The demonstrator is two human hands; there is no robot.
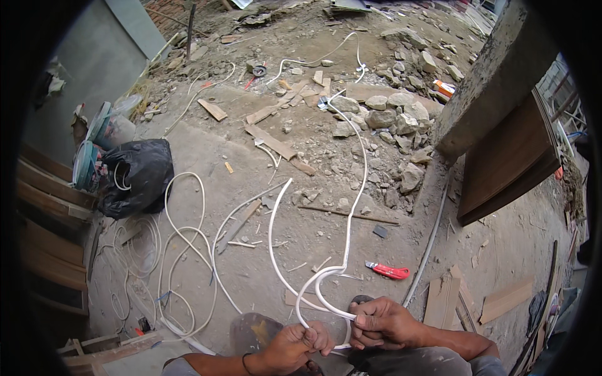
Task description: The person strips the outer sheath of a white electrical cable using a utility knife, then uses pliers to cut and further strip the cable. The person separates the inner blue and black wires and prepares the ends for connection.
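Both of my hands are closed on a white cable [364,164] at the lower middle of the head view. My left hand [301,341] pinches one stretch of it, where it bends in a loop. A short way to the right, my right hand [382,323] grips another stretch between thumb and fingers. From my hands the cable curves up and runs far across the ground toward the rubble. One free-looking end stands up in front of my left hand. A red utility knife [388,270] lies on the ground just beyond my right hand.
Tangled cable coils [188,244] lie at the left beside a black plastic bag [139,177]. Broken stones [401,116] are heaped ahead. A concrete post [476,88] and a brown wooden panel [508,163] stand at the right. Wood scraps [269,139] litter the ground.
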